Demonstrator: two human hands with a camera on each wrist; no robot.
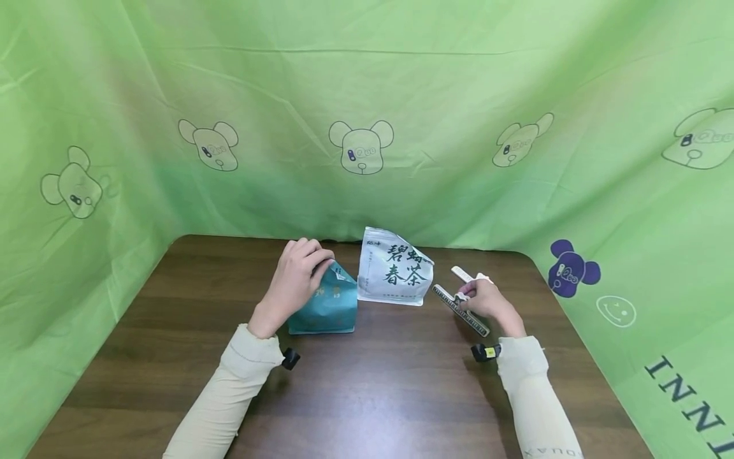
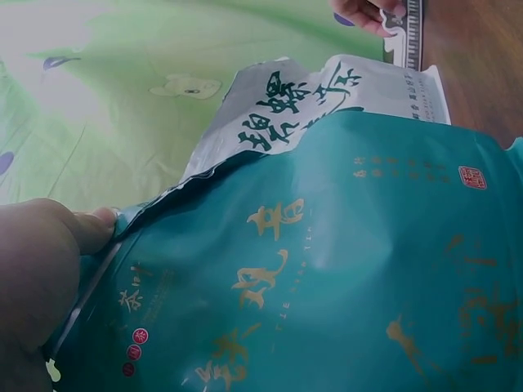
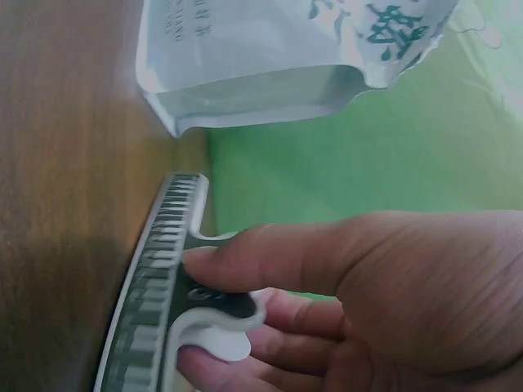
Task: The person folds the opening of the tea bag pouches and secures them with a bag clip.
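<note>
My left hand point(image 1: 295, 274) pinches the top corner of a teal tea bag point(image 1: 328, 306), which stands upright on the table. Gold characters mark its front in the left wrist view, where the thumb presses the top edge. On the right, my right hand point(image 1: 487, 298) holds a long bag clip point(image 1: 473, 323) with a piano-key pattern by its handles. The thumb lies on the dark handle in the right wrist view, and the other fingers are curled behind it. In the head view the clip's two long bars stand apart. A white tea bag point(image 1: 395, 271) stands between the hands, touched by neither.
The brown wooden table point(image 1: 367, 395) reaches back to a green cloth point(image 1: 287, 178) printed with bear heads, which hangs behind and along both sides. The white bag stands near the table's back edge, close beside the teal bag.
</note>
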